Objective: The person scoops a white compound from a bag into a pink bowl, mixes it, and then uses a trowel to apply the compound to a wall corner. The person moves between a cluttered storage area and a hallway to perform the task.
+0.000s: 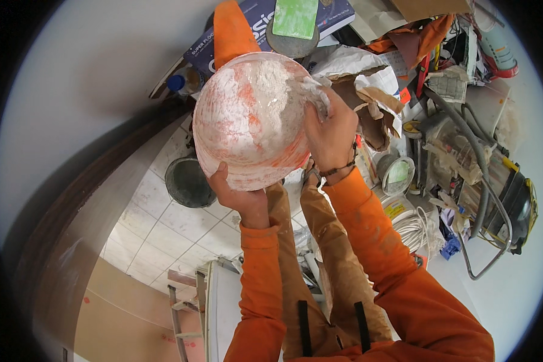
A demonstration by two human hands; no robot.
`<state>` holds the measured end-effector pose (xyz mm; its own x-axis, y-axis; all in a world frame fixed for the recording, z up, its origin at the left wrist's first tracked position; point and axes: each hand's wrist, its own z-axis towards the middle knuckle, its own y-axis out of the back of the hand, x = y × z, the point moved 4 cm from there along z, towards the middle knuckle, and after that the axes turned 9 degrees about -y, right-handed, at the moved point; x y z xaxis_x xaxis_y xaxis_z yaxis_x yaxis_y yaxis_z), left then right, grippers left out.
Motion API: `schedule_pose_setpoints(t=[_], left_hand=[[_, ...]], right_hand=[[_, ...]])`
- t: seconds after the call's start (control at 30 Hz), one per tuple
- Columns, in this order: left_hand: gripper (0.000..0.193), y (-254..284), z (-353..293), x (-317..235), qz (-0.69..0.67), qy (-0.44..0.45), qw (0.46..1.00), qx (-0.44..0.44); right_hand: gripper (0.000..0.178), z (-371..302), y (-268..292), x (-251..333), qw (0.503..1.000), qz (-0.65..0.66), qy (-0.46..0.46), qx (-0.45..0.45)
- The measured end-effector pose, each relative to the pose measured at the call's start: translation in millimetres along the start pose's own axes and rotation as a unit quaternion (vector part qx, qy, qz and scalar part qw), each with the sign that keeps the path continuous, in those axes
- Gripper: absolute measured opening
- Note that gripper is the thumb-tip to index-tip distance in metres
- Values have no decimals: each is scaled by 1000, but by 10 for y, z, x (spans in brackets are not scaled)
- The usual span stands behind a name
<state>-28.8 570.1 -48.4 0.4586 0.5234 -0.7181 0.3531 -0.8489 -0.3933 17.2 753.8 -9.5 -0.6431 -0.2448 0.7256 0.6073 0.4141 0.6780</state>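
Note:
A reddish mixing bowl (247, 120), smeared with white and grey plaster, is tilted so that its inside faces me. My left hand (238, 196) grips its lower rim, thumb over the edge and the other fingers hidden beneath. Against the right side of the bowl, my right hand (332, 130) is closed round a whitish crumpled piece (315, 90) whose material I cannot make out. The bowl is held up above the floor, in front of my legs.
A dark bucket (190, 182) stands on the tiled floor (190, 223). Torn paper bags (368, 90), a coiled white cable (411, 229) and a grey hose (479, 151) clutter the right. A wooden ladder (184, 320) is at lower left. An orange cone-shaped thing (232, 33) rises behind the bowl.

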Motion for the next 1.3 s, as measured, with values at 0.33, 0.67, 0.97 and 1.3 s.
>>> schedule_pose_setpoints(t=[0.33,0.67,0.97,1.3], left_hand=[[55,-6,23,1,-2,-4,1000,21],[59,8,38,29,23,-5,999,22],[58,89,90,39,10,-15,1000,8],[48,131,141,41,-1,1,999,-35]], right_hand=[[32,-357,-88,175,992,53,26,116],[40,-189,-85,171,956,190,1,225],[35,42,164,-43,932,336,-31,131],[32,434,161,-1376,985,-124,29,120]])
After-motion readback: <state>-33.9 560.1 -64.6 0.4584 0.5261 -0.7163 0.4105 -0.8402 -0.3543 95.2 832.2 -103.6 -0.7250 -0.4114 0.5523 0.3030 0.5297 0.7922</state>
